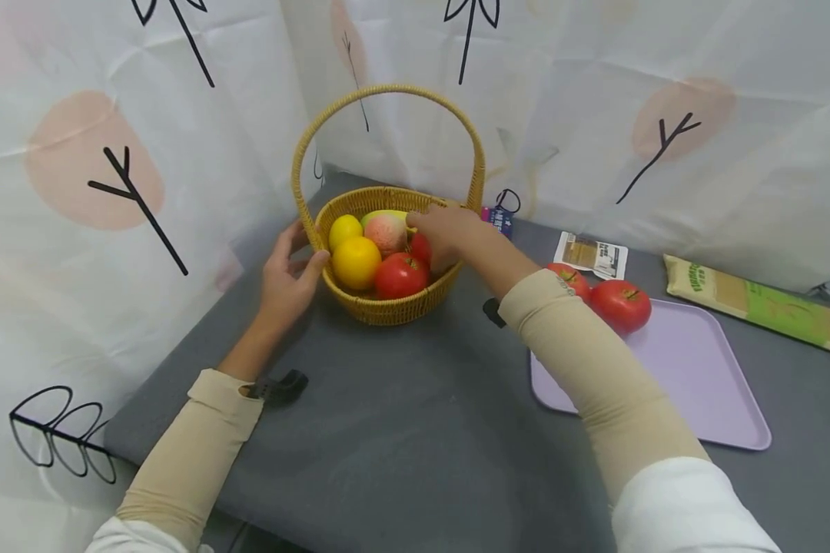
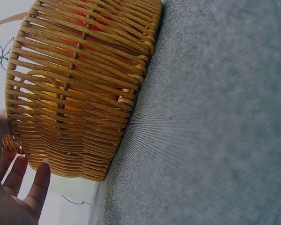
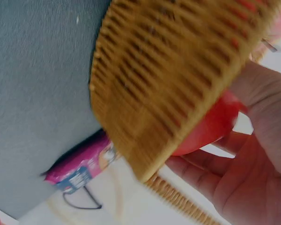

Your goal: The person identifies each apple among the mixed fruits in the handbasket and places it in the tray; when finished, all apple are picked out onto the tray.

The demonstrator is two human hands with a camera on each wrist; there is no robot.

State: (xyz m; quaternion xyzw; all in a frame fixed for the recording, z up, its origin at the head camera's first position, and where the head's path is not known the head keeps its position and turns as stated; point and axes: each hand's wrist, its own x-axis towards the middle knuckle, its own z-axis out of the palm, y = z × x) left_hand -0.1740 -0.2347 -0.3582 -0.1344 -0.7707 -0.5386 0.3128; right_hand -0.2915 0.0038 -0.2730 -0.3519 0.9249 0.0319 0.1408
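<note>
One wicker basket (image 1: pixel 387 311) on grey tabletop (image 1: pixel 387 430), holding yellow fruits (image 1: pixel 356 263), pinkish peach-looking one (image 1: pixel 386 234) and tomato (image 1: pixel 402 276). Left hand (image 1: pixel 287 280) – fingers spread, touching basket by left foot of handle. Right hand (image 1: pixel 443 230) in at right rim – fingers curled round red fruit (image 3: pixel 210 126), just inside basket. Lilac tray (image 1: pixel 698 384) off to right, more tomatoes (image 1: pixel 621 306) at far left corner.
</note>
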